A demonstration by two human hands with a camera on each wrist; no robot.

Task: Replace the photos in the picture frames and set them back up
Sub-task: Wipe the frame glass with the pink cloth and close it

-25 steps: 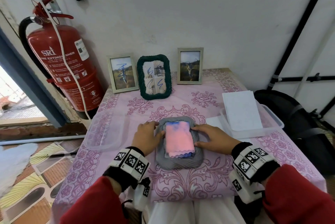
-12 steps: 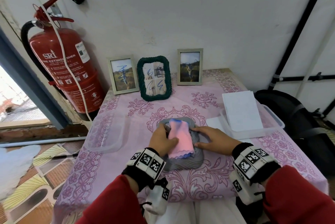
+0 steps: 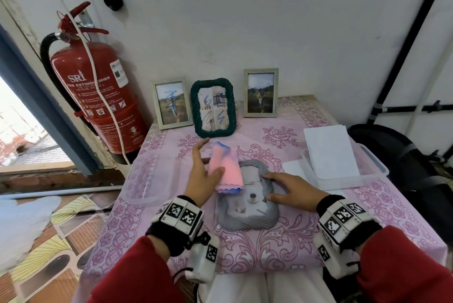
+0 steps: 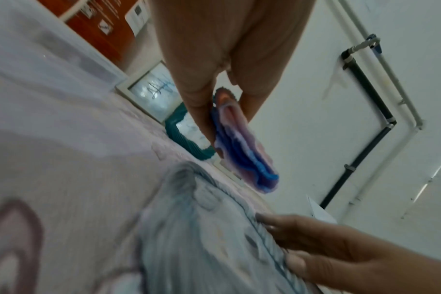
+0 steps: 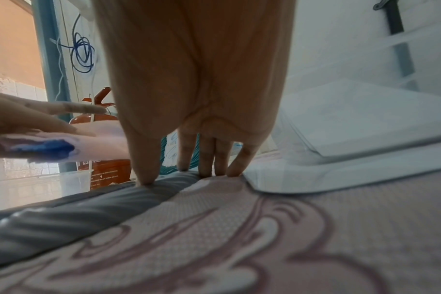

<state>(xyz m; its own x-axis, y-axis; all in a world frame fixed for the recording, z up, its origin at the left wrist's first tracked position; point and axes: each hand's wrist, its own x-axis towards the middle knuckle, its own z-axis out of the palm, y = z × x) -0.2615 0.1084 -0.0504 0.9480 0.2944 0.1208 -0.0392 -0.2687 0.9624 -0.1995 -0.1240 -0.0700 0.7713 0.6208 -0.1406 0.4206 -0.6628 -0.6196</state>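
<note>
A grey rope-edged picture frame (image 3: 247,219) lies face down on the pink tablecloth, its white back panel showing. My right hand (image 3: 286,186) rests on the frame's right rim with straight fingers (image 5: 204,159) pressing the grey edge (image 5: 88,210). My left hand (image 3: 204,167) holds a folded pink and blue cloth (image 3: 226,167) just above the frame's upper left corner, thumb pinching it. In the left wrist view the cloth (image 4: 242,147) hangs between thumb and fingers. Three frames stand against the wall: a silver one (image 3: 171,104), a green one (image 3: 213,107) and another silver one (image 3: 261,93).
A stack of white sheets (image 3: 331,150) lies across a clear tray (image 3: 375,167) at the right. An empty clear container (image 3: 147,180) sits at the table's left edge. A red fire extinguisher (image 3: 98,89) stands beside the table on the left, a black bag (image 3: 392,155) on the right.
My left hand took hold of the cloth that lay on the grey frame and lifted it up and to the left, baring the frame's back. The right hand stayed on the rim.
</note>
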